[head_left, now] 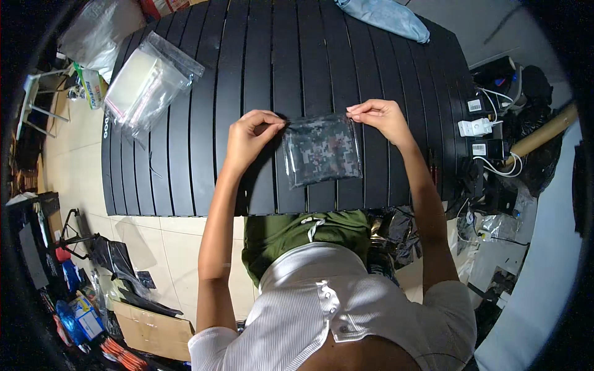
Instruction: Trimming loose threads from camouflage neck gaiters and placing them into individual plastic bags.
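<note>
A clear plastic bag (323, 151) with folded dark camouflage cloth inside lies on the black slatted table, close to its front edge. My left hand (255, 135) pinches the bag's far left corner between thumb and fingers. At the far right corner, my right hand (380, 117) pinches the bag's edge in the same way. The bag's far edge stretches between both hands, and its near edge rests over the slats.
A stack of clear plastic bags (148, 83) lies at the table's far left. Rolled light-blue cloth (387, 18) sits on the far edge. White plugs and cables (476, 127) crowd the right side. Boxes and a cardboard piece (151, 328) stand on the floor at left.
</note>
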The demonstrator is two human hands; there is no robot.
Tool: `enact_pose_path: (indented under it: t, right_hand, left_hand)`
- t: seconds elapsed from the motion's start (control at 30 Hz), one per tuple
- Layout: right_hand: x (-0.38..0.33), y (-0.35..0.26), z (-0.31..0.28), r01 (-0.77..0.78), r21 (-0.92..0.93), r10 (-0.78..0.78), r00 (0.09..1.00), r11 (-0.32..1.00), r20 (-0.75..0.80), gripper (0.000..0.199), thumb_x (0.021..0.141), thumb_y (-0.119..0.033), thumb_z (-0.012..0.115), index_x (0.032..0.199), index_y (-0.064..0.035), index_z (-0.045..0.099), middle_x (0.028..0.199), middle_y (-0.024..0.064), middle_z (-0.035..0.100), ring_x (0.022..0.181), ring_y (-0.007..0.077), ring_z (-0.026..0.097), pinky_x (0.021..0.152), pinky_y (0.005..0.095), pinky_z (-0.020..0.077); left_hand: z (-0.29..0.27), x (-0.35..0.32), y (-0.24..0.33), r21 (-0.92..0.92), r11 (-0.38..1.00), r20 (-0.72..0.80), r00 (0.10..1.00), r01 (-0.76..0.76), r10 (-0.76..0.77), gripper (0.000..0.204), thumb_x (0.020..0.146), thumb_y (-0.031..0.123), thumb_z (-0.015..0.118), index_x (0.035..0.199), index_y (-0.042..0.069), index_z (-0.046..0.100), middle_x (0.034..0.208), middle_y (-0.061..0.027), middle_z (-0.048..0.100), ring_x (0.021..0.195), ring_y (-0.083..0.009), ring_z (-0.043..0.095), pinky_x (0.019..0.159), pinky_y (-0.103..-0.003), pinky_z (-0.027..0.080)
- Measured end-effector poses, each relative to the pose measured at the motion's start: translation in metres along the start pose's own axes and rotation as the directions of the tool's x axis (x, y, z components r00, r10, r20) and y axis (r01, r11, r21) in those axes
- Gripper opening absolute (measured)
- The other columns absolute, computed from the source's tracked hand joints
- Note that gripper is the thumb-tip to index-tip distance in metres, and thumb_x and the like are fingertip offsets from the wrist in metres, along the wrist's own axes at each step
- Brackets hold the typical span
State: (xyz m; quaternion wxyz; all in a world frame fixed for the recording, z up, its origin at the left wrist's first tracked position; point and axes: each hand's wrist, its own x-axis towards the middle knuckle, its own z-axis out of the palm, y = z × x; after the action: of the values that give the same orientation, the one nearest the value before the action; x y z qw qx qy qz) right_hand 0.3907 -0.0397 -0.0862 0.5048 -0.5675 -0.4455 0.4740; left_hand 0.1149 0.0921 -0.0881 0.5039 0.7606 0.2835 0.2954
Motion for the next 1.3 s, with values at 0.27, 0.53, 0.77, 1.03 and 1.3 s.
enact_pose_path:
  t: [0.27, 0.53, 0.77, 1.03, 1.3]
  right_hand:
    - [-0.007, 0.001, 0.002, 0.131, -0.214, -0.131, 0.991, 0.968, 0.012, 0.012, 0.079, 0.006, 0.059, 0.089, 0.0042, 0.065, 0.098, 0.0175, 0.063, 0.090, 0.0190, 0.063, 0.079, 0.0267, 0.0520]
    - [-0.015, -0.002, 0.008, 0.271, -0.460, -0.290, 0.957, 0.846, 0.031, 0.012, 0.075, 0.003, 0.062, 0.086, 0.0012, 0.066, 0.096, 0.0133, 0.065, 0.089, 0.0191, 0.064, 0.076, 0.0274, 0.0526]
    - [-0.017, -0.002, 0.012, 0.386, -0.580, -0.425, 0.902, 0.718, 0.074, 0.013, 0.072, 0.002, 0.064, 0.084, -0.0011, 0.066, 0.095, 0.0118, 0.066, 0.088, 0.0215, 0.065, 0.076, 0.0289, 0.0527]
    - [-0.021, 0.002, 0.014, 0.414, -0.662, -0.457, 0.882, 0.624, 0.120, 0.012, 0.072, 0.001, 0.063, 0.084, -0.0018, 0.065, 0.099, 0.0107, 0.065, 0.089, 0.0215, 0.064, 0.076, 0.0290, 0.0527]
    - [-0.036, 0.002, 0.020, 0.468, -0.830, -0.509, 0.816, 0.304, 0.274, 0.022, 0.075, 0.003, 0.058, 0.094, -0.0054, 0.065, 0.111, 0.0058, 0.060, 0.098, 0.0241, 0.059, 0.086, 0.0351, 0.0481]
  left_hand:
    - [-0.006, 0.000, 0.000, 0.041, 0.995, 0.099, 0.991, -0.091, 0.086, 0.008, 0.075, 0.000, 0.065, 0.083, 0.001, 0.067, 0.089, -0.0070, 0.062, 0.077, -0.0128, 0.062, 0.065, -0.023, 0.052]
    - [-0.013, 0.003, 0.000, 0.055, 0.981, 0.200, 0.965, -0.184, 0.169, 0.008, 0.074, 0.001, 0.065, 0.081, 0.003, 0.068, 0.088, -0.0062, 0.063, 0.079, -0.0151, 0.062, 0.067, -0.025, 0.051]
    - [-0.014, 0.001, -0.003, 0.092, 0.970, 0.263, 0.945, -0.224, 0.193, 0.012, 0.071, -0.001, 0.067, 0.082, 0.004, 0.070, 0.091, -0.0064, 0.062, 0.084, -0.0178, 0.061, 0.074, -0.027, 0.050]
    - [-0.015, -0.002, 0.000, 0.142, 0.961, 0.305, 0.934, -0.237, 0.186, 0.014, 0.071, 0.001, 0.067, 0.084, 0.007, 0.070, 0.091, -0.0067, 0.062, 0.085, -0.0187, 0.061, 0.075, -0.028, 0.049]
    - [-0.014, -0.008, 0.000, 0.222, 0.912, 0.264, 0.921, -0.346, 0.285, 0.013, 0.073, 0.003, 0.066, 0.085, 0.006, 0.068, 0.096, -0.0057, 0.061, 0.083, -0.0197, 0.063, 0.070, -0.027, 0.053]
